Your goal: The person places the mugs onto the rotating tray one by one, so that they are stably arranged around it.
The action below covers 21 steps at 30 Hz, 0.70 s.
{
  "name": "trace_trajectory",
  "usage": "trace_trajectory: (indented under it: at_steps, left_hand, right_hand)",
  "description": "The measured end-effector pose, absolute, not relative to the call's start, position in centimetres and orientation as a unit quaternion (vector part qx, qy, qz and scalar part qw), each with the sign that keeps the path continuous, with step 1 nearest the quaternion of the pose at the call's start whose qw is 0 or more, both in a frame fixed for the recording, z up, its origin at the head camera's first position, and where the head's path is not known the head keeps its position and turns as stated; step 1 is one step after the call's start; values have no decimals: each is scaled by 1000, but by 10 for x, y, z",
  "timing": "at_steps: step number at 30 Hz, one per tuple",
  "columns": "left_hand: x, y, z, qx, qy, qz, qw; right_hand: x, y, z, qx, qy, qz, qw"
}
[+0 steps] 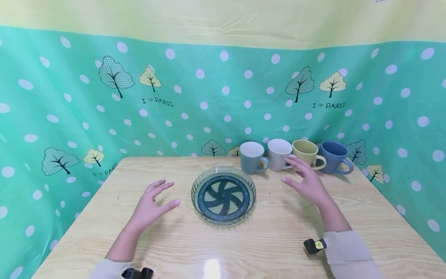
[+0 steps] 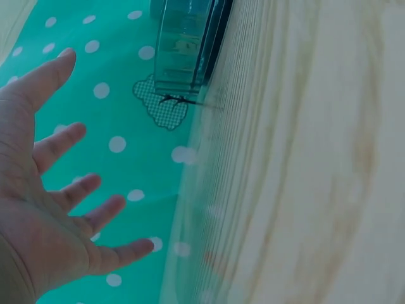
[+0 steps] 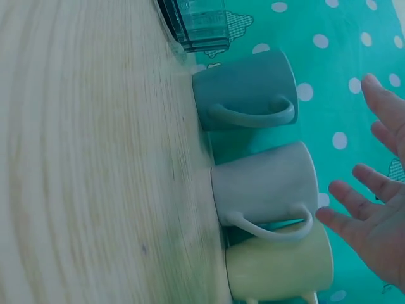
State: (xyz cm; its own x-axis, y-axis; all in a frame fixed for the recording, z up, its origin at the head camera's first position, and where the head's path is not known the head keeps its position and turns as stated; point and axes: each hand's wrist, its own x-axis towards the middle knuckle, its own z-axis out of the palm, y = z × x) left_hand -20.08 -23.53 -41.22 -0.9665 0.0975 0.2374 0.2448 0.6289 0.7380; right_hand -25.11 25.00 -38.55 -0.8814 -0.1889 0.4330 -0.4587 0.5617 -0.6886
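Glass dish [image 1: 223,195], mid-table: our left hand [image 1: 153,203] and right hand [image 1: 306,180] hover either side, fingers spread, holding nothing. 4 mugs [image 1: 294,155] along the far edge.

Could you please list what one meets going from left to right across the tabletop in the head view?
Left hand → glass plate → grey-blue mug → white mug → yellow mug → blue mug. The right hand overlaps the mugs, so it is left out.
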Motion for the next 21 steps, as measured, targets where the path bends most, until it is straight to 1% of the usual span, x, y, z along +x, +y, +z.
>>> trace_trajectory:
  at_steps: [5, 13, 15, 21]
  left_hand:
    - [-203, -230, -413, -99, -886, -445, 83]
    - [-209, -221, -412, -91, -867, -487, 57]
    - [-210, -218, -411, -89, -859, -502, 51]
    - [-213, -213, -411, -72, -842, -534, 27]
  right_hand:
    - [-256, 245, -387, 190, -854, 458, 159]
    - [-259, 236, -383, 183, -844, 479, 156]
    - [-254, 230, -375, 181, -839, 490, 150]
    - [-263, 230, -380, 171, -832, 509, 138]
